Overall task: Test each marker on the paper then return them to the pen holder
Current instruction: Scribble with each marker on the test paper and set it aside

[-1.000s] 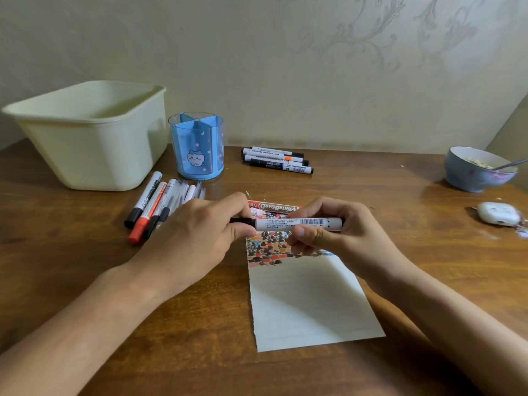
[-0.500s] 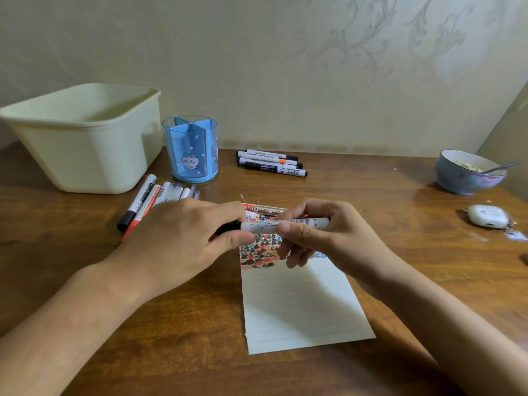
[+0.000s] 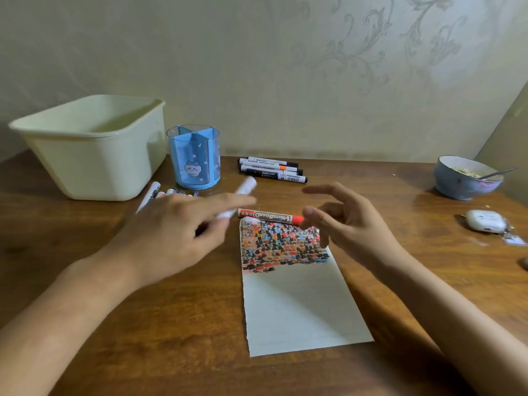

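A brown wooden counter (image 3: pixel 371 195) stands against a pale wall with a raised scroll pattern. On it lies a white sheet of paper (image 3: pixel 297 307), its far part covered in black, red, orange and blue test marks. One red whiteboard marker (image 3: pixel 271 216) lies flat at the paper's far edge.

Half a second ago both hands held one white-barrelled marker (image 3: pixel 243 192) level above the paper. Now the left hand (image 3: pixel 177 232) alone grips it, blurred, its free end tilted up toward the round blue translucent pen holder (image 3: pixel 194 157) with a cat picture. The right hand (image 3: pixel 348 221) has let go and hovers over the paper's far right corner, fingers spread and loosely bent, holding nothing.

Three markers (image 3: pixel 273 171) lie side by side behind the paper, near the wall. Another cluster of markers (image 3: pixel 151 194) lies before the pen holder, partly hidden by the left hand, so their count cannot be told. One cream plastic tub (image 3: pixel 91 147) stands left of the holder. At the far right are one blue bowl (image 3: pixel 465 181) with a spoon and one small white case (image 3: pixel 485 220).
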A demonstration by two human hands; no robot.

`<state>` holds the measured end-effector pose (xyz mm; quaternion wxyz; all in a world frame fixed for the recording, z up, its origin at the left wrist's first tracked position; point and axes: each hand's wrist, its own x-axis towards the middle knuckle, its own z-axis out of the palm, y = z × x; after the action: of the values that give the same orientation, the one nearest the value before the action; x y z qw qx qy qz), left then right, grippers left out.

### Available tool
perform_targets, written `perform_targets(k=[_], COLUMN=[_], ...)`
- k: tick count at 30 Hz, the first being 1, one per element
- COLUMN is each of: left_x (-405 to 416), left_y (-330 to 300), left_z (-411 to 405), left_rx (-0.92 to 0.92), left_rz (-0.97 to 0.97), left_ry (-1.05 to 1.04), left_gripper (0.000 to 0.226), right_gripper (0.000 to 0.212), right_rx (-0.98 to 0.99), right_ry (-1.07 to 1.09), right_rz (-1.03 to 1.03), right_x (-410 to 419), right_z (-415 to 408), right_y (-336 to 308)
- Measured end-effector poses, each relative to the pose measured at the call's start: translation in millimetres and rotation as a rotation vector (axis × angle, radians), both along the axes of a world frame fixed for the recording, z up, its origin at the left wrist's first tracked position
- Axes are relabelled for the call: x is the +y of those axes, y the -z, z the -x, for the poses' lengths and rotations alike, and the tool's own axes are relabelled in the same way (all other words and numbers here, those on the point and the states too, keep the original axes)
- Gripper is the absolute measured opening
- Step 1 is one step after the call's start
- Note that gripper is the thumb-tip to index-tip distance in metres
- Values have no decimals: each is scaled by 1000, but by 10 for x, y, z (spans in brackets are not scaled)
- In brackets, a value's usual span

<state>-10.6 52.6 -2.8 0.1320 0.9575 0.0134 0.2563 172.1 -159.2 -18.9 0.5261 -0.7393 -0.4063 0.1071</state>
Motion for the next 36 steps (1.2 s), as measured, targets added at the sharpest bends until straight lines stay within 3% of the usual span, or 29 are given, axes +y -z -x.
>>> perform_targets(k=[3,7,12,19,28,32,36], left_x=[202,432,589,660,616,470,197], left_y=[-11,32,115,212,197,259,266], left_z=[3,21,17,-8,-18,-77,-131], left_rx=[-41,-3,137,254,225,44,13], left_rz=[54,34,-52,-37,-164,-205,-142], left_ry=[-242,-464,-557,-592,-601,-437,-287], left_gripper=[17,19,23,37,44,39,47], right_gripper=[27,20,20,35,32,23,14], right_rx=[-87,-214,-419,-523,-574,-582,-565], right_ry=[85,131,176,223,205,220,298], right_rz=[61,136,204,439,442,420,326], right_x=[-3,34,77,62,101,117,121], right_z=[-94,-129,-133,-291,-284,-248,-229], right_y=[76,183,246,320,349,329,278])
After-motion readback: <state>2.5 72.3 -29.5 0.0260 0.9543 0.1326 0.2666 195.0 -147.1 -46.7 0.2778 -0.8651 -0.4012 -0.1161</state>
